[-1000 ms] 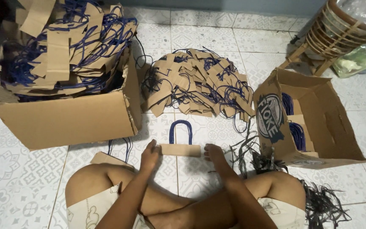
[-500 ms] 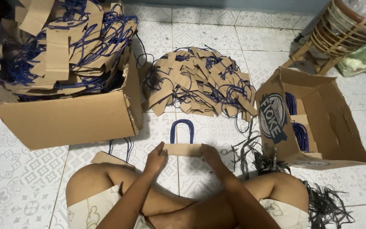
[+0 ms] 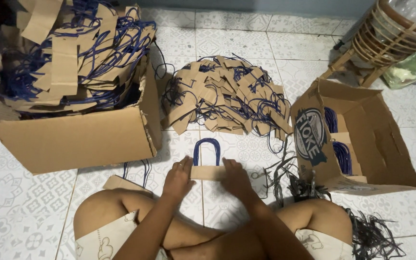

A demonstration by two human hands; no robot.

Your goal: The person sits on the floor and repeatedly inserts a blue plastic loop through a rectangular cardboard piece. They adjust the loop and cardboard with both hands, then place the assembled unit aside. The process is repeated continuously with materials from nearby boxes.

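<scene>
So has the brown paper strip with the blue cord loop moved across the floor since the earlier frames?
No. The paper strip lies on the same floor tiles, between both hands, just right of the big cardboard box.

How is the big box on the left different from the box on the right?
The left cardboard box stands upright and is heaped over its rim with brown paper strips and blue cord loops. The right cardboard box lies tipped on its side, mostly bare inside, with only a few blue loops. The left box's front is plain; the right box has a printed flap. Both are brown cardboard on the tiled floor.
</scene>
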